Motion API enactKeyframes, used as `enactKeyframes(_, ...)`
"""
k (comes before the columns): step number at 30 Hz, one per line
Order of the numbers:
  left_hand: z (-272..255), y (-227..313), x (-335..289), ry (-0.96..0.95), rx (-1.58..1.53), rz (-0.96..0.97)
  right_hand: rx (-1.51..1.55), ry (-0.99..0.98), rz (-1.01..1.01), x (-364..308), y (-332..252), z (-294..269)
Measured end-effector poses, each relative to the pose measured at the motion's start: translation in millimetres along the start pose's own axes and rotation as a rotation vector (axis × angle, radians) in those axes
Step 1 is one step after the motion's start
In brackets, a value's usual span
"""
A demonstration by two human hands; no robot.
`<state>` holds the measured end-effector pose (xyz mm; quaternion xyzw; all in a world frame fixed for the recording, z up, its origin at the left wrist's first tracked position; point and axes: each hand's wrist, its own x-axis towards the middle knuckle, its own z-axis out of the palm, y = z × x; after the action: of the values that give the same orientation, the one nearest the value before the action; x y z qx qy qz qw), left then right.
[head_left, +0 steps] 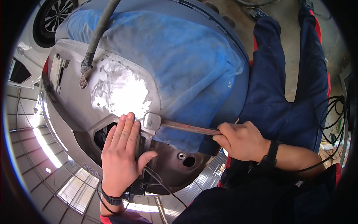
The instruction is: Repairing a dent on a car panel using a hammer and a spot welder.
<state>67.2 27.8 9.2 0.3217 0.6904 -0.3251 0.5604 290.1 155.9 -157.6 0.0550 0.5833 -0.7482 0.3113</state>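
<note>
My left hand (123, 153) lies flat with its fingers stretched out, fingertips at the lower edge of a bare, shiny metal patch (125, 87) on a grey car body panel (74, 84). My right hand (242, 141) is closed around the end of a hammer (186, 127) with a long, worn handle. The hammer's blocky grey head is at the panel's edge, just right of my left fingertips. Whether it touches the metal, I cannot tell. A blue cloth (186, 63) drapes over the car beyond and beside the hammer.
A thick dark cable (99, 35) with a metal end hangs over the panel at the upper left. Openings (100, 137) break the panel near my left hand. Thin black cables (160, 181) run by my wrists. Another car's wheel (57, 16) shows at the far left.
</note>
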Motion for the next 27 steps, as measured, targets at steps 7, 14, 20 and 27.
enactKeyframes(7, -2.3, -4.4, -5.0, 0.053, -0.131, 0.011, -0.031, -0.037, 0.010, -5.8, -6.3, -4.8)
enactKeyframes(14, 1.1, -9.6, -9.3, 0.055, -0.159, -0.011, -0.024, 0.000, -0.012, 0.6, -4.8, -3.6)
enactKeyframes(20, 9.8, -14.2, -8.7, 0.090, -0.211, 0.014, -0.049, -0.017, -0.008, -5.5, -4.0, -1.9)
enactKeyframes(27, 15.1, -20.2, -9.9, 0.086, -0.250, 0.034, -0.058, -0.001, -0.002, -5.4, -9.5, -1.8)
